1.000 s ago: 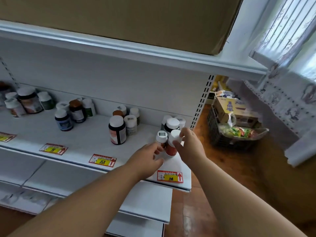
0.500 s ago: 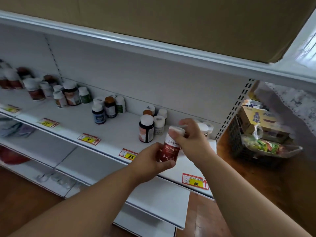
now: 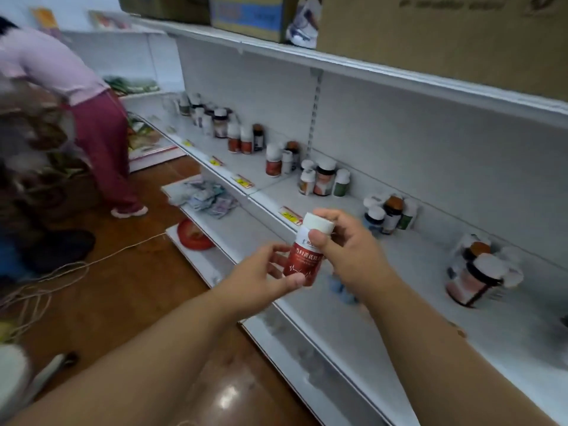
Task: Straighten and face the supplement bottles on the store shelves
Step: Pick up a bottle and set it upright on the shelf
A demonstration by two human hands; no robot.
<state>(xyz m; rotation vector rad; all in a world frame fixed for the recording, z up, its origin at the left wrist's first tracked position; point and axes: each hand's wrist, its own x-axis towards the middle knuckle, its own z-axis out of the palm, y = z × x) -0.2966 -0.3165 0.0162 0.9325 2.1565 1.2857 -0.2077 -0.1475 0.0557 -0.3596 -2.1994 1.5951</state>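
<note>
At the centre of the frame both hands hold one red-labelled bottle [image 3: 304, 259] in the air, in front of the white shelf [image 3: 415, 290] rather than on it; the bottle stands nearly upright, its top leaning slightly to the right, its white cap [image 3: 318, 222] uppermost and its red label with white characters facing the camera. The left hand [image 3: 261, 279] comes in from the lower left and grips the lower body of the bottle, its fingers [image 3: 278, 250] curled around the far side and the thumb pressed on the front near the base. The right hand [image 3: 350, 250] comes in from the lower right; its thumb lies on the bottle's neck just below the cap and its fingers [image 3: 330, 215] wrap over the cap from behind, pinching the top. Along the shelf, running from the right edge toward the upper left, stand loose clusters of other supplement bottles [image 3: 322, 179], mostly white-capped, set back near the rear panel; the group at the far right is blurred. Yellow price tags [image 3: 290, 215] sit on the shelf's front edge. Cardboard boxes [image 3: 445, 35] fill the top shelf across the upper frame. At the upper left a person in a pink top and dark red trousers [image 3: 101, 142] bends over on the wooden floor [image 3: 123, 302]; pale cord lies loosely on the floor at the left.
</note>
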